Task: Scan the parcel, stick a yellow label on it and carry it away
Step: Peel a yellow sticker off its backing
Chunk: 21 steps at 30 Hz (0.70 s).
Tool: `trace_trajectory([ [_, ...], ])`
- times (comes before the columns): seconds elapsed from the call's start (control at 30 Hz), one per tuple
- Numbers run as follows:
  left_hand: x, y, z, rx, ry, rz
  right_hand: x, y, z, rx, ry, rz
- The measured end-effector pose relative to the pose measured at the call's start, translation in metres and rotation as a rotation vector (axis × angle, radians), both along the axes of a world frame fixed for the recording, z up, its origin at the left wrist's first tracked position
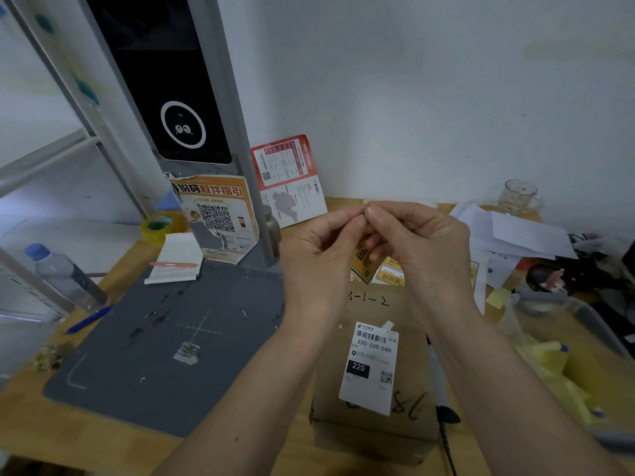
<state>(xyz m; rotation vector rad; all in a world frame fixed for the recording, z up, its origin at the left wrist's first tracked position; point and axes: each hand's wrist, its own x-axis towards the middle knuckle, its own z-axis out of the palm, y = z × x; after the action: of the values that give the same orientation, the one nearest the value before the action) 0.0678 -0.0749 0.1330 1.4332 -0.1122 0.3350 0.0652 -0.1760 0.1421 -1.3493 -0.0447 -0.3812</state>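
Parcel (pixel 374 365) is parked on tabletop (pixel 247 451) under both forearms; yellow label not yet applied.
Left hand (pixel 319 259) and right hand (pixel 426 249) are raised with fingertips pinched together on something small, item not identifiable, presumably a label being peeled. Risk: label folded onto itself or dropped. White label (pixel 371 367) reads "220-220-C40", "220"; box is handwritten "3-1-2".

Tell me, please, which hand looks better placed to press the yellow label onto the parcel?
Probably the right hand: it hangs above the parcel, while the left hand sits nearer the grey mat. Both pinch the yellow label.
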Motion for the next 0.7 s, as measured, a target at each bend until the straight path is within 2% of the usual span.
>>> trace_trajectory([
  [0.7,-0.0032,0.0016,-0.0005,-0.031,0.026,-0.011,-0.0032,0.0007,0.0026,-0.036,0.041,0.028],
])
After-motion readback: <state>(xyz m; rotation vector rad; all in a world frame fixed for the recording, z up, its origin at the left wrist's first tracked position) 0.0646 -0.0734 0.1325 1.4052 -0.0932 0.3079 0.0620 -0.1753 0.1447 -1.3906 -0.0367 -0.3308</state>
